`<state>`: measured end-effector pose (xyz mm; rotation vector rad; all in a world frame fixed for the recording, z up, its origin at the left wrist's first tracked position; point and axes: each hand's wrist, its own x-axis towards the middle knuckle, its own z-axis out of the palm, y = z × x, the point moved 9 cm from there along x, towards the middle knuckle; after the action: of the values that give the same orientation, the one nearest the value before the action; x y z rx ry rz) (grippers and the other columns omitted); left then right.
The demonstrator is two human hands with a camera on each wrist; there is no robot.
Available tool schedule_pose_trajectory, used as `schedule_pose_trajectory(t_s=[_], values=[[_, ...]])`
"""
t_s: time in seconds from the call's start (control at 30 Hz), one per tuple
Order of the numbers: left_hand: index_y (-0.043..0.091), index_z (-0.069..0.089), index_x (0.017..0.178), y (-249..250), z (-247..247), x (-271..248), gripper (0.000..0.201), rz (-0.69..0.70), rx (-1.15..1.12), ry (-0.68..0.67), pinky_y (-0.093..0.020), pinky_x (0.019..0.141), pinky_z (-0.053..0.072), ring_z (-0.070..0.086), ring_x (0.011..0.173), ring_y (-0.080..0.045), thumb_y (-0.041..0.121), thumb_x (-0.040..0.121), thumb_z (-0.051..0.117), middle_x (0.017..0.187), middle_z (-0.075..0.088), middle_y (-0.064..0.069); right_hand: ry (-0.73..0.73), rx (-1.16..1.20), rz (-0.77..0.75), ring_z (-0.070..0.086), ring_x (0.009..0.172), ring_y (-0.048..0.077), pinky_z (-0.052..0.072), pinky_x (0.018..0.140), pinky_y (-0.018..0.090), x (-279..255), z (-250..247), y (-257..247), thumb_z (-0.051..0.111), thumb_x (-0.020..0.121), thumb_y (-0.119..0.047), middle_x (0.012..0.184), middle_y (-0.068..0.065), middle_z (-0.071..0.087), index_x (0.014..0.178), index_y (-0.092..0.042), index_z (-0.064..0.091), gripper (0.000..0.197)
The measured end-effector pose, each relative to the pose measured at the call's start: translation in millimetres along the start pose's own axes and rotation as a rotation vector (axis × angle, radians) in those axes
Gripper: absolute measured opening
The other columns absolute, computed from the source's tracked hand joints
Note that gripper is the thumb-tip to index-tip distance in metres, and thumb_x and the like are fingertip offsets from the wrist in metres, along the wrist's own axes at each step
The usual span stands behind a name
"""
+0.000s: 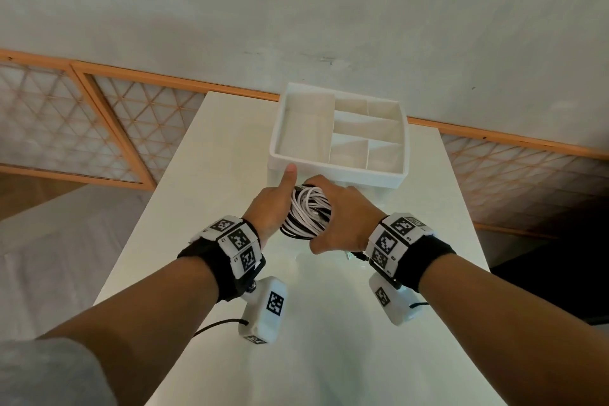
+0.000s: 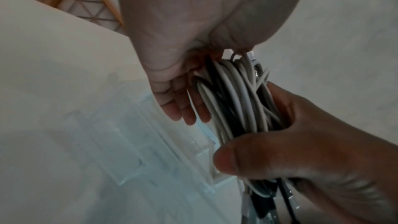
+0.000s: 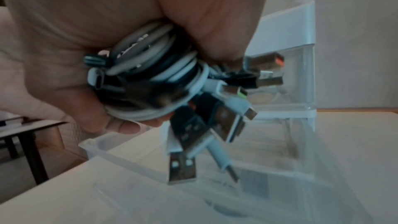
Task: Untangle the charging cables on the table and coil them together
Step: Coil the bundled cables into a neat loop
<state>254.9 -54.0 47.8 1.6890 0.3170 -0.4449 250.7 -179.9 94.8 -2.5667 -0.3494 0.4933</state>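
A coil of white and black charging cables [image 1: 308, 214] hangs just above the white table [image 1: 329, 339], between my two hands. My right hand [image 1: 342, 224] grips the coil from the right, thumb and fingers curled round the bundle [image 2: 237, 100]. My left hand [image 1: 273, 204] is against the coil's left side, thumb pointing up. Its fingers [image 2: 185, 108] lie nearly straight beside the strands. In the right wrist view the wound cables [image 3: 155, 74] sit in my right palm, and several USB plugs [image 3: 183, 168] dangle from them.
A white divided organiser tray [image 1: 339, 171] stands just beyond my hands on a clear drawer unit [image 3: 301, 74]. The table's left and right edges drop to the floor. A wall with an orange-framed lattice panel [image 1: 99, 128] lies behind.
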Motion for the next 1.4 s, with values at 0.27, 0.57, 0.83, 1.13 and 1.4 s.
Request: schedule_pose_trajectory(t_s=[0.27, 0.57, 0.83, 1.13, 1.4], values=[[0.023, 0.075, 0.101, -14, 19, 7, 0.059, 0.007, 0.091, -0.081, -0.039, 0.095, 0.055, 0.072, 0.096, -0.018, 0.075, 0.076, 0.063, 0.097, 0.078, 0.003, -0.156, -0.147, 0.038, 0.064, 0.083, 0.018, 0.057, 0.067, 0.03, 18, 19, 16, 0.089, 0.058, -0.027, 0.095, -0.007, 0.063, 0.115, -0.024, 0.047, 0.071], [0.014, 0.074, 0.101, -24, 15, 22, 0.079, -0.054, 0.063, 0.001, -0.045, 0.093, 0.056, 0.074, 0.091, -0.025, 0.079, 0.058, 0.067, 0.095, 0.078, -0.004, -0.187, -0.113, 0.021, 0.06, 0.096, 0.018, 0.055, 0.083, 0.035, 21, 21, 18, 0.092, 0.058, -0.031, 0.111, -0.005, 0.06, 0.12, -0.024, 0.045, 0.078], [0.017, 0.075, 0.093, -23, 20, 25, 0.071, 0.005, -0.014, 0.038, -0.045, 0.092, 0.057, 0.074, 0.089, -0.024, 0.078, 0.057, 0.066, 0.091, 0.079, -0.002, -0.144, -0.115, 0.043, 0.062, 0.099, 0.019, 0.058, 0.081, 0.036, 20, 20, 25, 0.092, 0.055, -0.04, 0.111, -0.004, 0.063, 0.128, -0.028, 0.041, 0.09], [0.024, 0.072, 0.097, -29, 14, 38, 0.057, -0.019, 0.182, 0.121, -0.045, 0.093, 0.055, 0.07, 0.096, -0.029, 0.073, 0.072, 0.057, 0.102, 0.076, -0.004, -0.064, -0.124, 0.008, 0.054, 0.126, 0.024, 0.045, 0.107, 0.045, 4, 15, 45, 0.08, 0.075, -0.054, 0.138, -0.003, 0.058, 0.152, -0.045, 0.029, 0.092], [0.003, 0.058, 0.125, -20, 24, 39, 0.05, -0.074, 0.509, 0.161, -0.033, 0.088, 0.042, 0.059, 0.114, -0.035, 0.043, 0.102, 0.04, 0.128, 0.063, -0.017, 0.03, -0.2, 0.099, 0.051, 0.127, 0.025, 0.041, 0.107, 0.039, -12, 17, 51, 0.051, 0.097, -0.055, 0.148, -0.005, 0.043, 0.138, -0.037, 0.057, 0.045]])
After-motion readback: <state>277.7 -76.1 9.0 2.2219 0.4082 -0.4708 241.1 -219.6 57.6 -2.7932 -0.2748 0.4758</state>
